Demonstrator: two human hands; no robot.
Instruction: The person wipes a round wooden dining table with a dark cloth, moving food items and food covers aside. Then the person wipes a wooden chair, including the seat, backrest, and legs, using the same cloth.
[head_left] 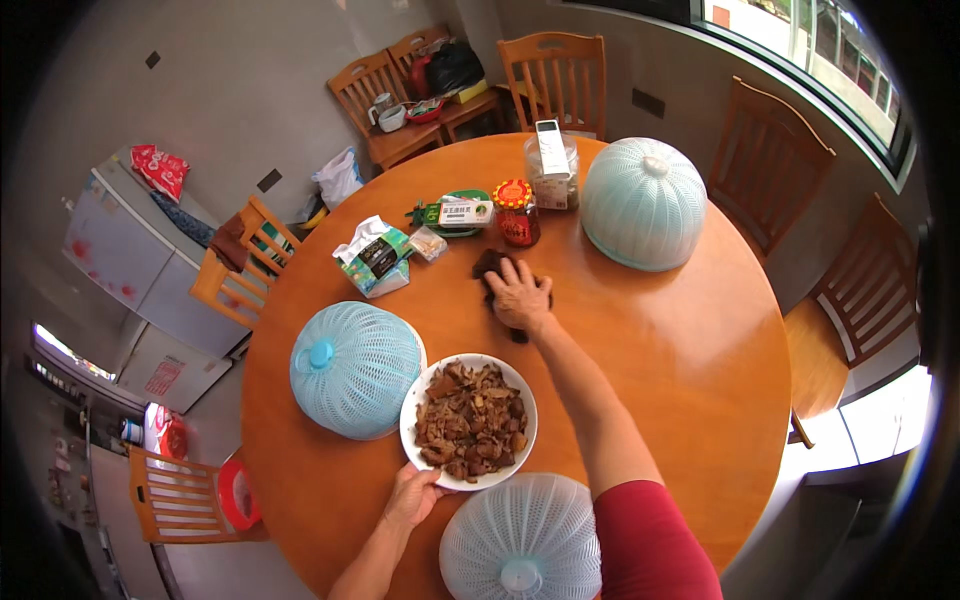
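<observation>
My left hand grips the near-left rim of a white bowl. Brown cooked food, in chunks and shreds, fills the bowl. Further off, my right hand presses down on a dark brown cloth, its fingers spread over the wooden table. A blue mesh food cover stands just left of the bowl, and a pale, whitish one sits at the near edge. Past my right hand is a red jar with a patterned lid.
On the round table stand a tissue pack, a small packet, a green tray with a box on it, a clear tub and a pale green food cover. Wooden chairs surround it; a fridge is at left.
</observation>
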